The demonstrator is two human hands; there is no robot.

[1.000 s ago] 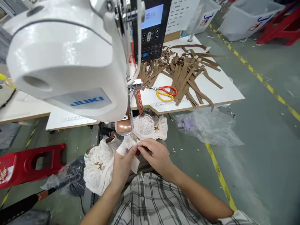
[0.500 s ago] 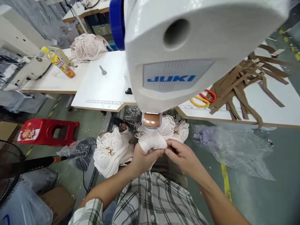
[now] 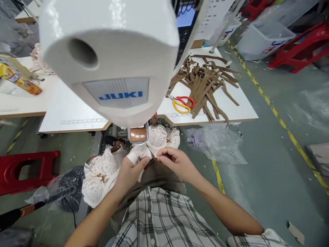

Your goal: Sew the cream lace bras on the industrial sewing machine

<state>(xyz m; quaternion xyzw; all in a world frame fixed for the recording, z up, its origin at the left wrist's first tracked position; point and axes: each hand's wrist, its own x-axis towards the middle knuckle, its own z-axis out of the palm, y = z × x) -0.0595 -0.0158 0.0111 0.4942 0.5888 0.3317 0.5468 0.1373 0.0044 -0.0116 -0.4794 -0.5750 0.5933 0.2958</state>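
Observation:
A white sewing machine head (image 3: 110, 68) marked JUKI hangs over the work. Just below it, my left hand (image 3: 132, 171) pinches a piece of pale fabric (image 3: 138, 153) between thumb and fingers. My right hand (image 3: 177, 163) is closed at the fabric's right edge, thumb and fingertips pressed together; what they pinch is too small to make out. A cream lace bra (image 3: 158, 137) with a brown bow lies behind my hands, beside the machine's arm end. More lace bras (image 3: 102, 171) hang to the left of my left forearm.
Brown fabric strips (image 3: 205, 82) and red-and-yellow-handled snips (image 3: 183, 104) lie on the white table (image 3: 228, 111) at right. A bottle (image 3: 20, 80) lies or leans at far left. A red stool (image 3: 28, 171) and a black fan part (image 3: 15, 218) stand left; a plastic bag (image 3: 218, 144) hangs right.
The view has turned to the right, bringing a screen and crates into sight. My right fingertips have parted slightly from my left hand's; both hands stay at the fabric.

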